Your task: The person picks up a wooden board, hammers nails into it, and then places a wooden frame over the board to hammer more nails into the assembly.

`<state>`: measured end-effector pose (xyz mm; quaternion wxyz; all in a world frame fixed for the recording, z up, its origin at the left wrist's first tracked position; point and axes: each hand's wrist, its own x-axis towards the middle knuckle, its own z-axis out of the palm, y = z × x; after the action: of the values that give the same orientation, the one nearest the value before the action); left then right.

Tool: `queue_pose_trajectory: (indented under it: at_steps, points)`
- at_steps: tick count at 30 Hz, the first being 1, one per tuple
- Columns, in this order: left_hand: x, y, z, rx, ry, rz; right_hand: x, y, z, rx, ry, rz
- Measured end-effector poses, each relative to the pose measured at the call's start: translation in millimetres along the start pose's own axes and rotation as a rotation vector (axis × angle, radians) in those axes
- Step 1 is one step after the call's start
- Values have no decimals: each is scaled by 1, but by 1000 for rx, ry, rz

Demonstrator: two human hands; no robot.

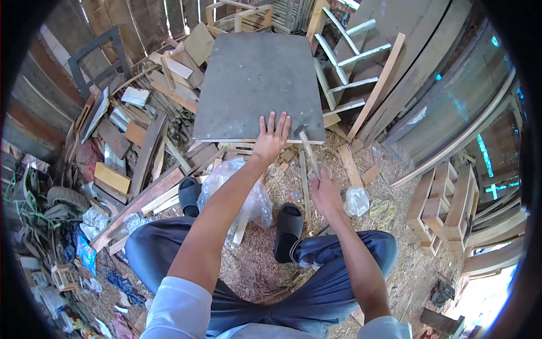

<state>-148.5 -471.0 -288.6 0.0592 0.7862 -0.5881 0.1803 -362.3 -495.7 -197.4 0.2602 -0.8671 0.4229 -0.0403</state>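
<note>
A dark grey square board (254, 79) with a pale front edge lies in front of me. My left hand (274, 135) rests flat on it near that edge, fingers stretched out and slightly spread. Wrapped round the wooden handle of a hammer (307, 150) is my right hand (326, 192), in front of the board. The hammer's dark head overlaps the board's near right corner in this view. Below the board, between my arms, sits a crumpled clear plastic bag (257, 198).
Scrap wood (152, 135) is heaped on the left. A slatted wooden frame (350, 62) leans at the back right, and small wooden crates (443, 203) stand on the right. Another plastic bag (356, 201) lies on the floor, strewn with shavings, near my right hand.
</note>
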Motion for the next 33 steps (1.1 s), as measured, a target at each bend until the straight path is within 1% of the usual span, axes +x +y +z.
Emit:
queue_pose_trajectory:
  at_steps: [1,2,4,5,7,8,10,11,12,13,17,19,20,22,23,25,26,27,28,30,31,32,33]
  points:
    - [-3,1,2,-19,0,1,-4,-5,-4,31,-3,43]
    - [-3,2,0,-41,0,6,-6,-11,-8,28,-7,43]
    - [-2,4,-4,-17,-38,3,-10,-17,-11,185,154,23]
    - [-2,4,-3,-14,-46,-7,-10,-13,-7,185,148,29]
    - [-6,7,-5,-11,-53,-6,-7,-1,2,78,62,45]
    - [-7,7,-5,34,-55,7,-6,6,3,78,73,44]
    - [1,0,-8,94,-39,7,2,14,5,-56,26,-25]
    - [0,-1,-8,76,-44,9,2,6,0,-58,24,-36]
    - [-4,1,-5,52,-55,14,-4,-5,-9,38,71,2]
    - [-4,1,-1,21,-15,0,-7,-11,-12,136,121,47]
    - [-4,5,-12,37,-67,1,-10,-5,-3,193,144,38]
    - [-3,3,-9,79,-66,2,0,9,5,-65,30,-31]
    - [0,0,-5,89,-54,-5,2,3,0,-63,40,-46]
    - [-5,0,4,19,54,8,-4,-13,-13,25,70,35]
    - [-5,0,5,15,36,11,-7,-17,-14,28,63,29]
    - [-5,1,3,18,23,3,-11,-23,-15,160,153,90]
    - [-4,1,0,18,16,5,-11,-13,-6,167,153,84]
    - [-3,3,-10,166,-93,2,-6,7,8,86,64,78]
    - [-3,2,-9,186,-79,-14,2,18,14,1,-21,62]
    - [-4,-4,-6,13,-46,-9,10,17,11,5,14,-5]
    - [-5,-8,-10,27,-85,16,12,17,8,3,33,-38]
    - [-7,-16,-21,40,-85,20,13,8,-6,15,37,-42]
    - [-9,-28,-35,-125,-154,99,16,-6,-28,135,-14,29]
